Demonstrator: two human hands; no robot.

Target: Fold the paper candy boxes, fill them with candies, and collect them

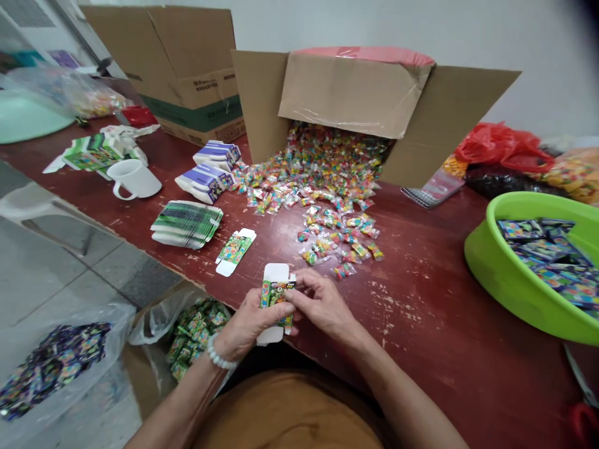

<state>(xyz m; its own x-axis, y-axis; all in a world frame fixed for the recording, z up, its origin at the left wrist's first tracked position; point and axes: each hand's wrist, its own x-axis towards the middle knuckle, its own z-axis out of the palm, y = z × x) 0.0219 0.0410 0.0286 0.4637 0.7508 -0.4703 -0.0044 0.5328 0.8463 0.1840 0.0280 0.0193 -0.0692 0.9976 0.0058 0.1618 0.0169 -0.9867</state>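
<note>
Head view: one small carton (pixel 277 290), thin printed card, mainly green, white end flaps standing out at both ends; held at the worktop's near edge. My left hand (pixel 246 321) is clamped round its left side, thumb across the front; my right hand (pixel 322 305) has thumb and fingers closed on its right edge.

Item: one flat carton (pixel 236 249), glossy green print, white tabs, lying near the front edge, left of my hands. Beyond it, one fanned stack of green cartons (pixel 187 221), thin and layered, and two bundles of purple-and-white cartons (pixel 206 181). One white mug (pixel 138 179), smooth and rounded, towards the front edge further left.

Item: sweets (pixel 341 237), multicoloured, in crinkled clear wrappers, spilling mid-worktop from an open corrugated cardboard box (pixel 350 93) at the back edge.

Item: one lime-green basin (pixel 486 249), smooth plastic, curved wall, at the right, containing dark shiny packets (pixel 556 249).

Surface: dark red worktop (pixel 421 312), scuffed, paint chipped in pale flecks.

Room: plain pale wall (pixel 468 31) behind; grey tiled floor (pixel 103 280); one white plastic stool (pixel 32 202) beyond the front edge, at left.
</note>
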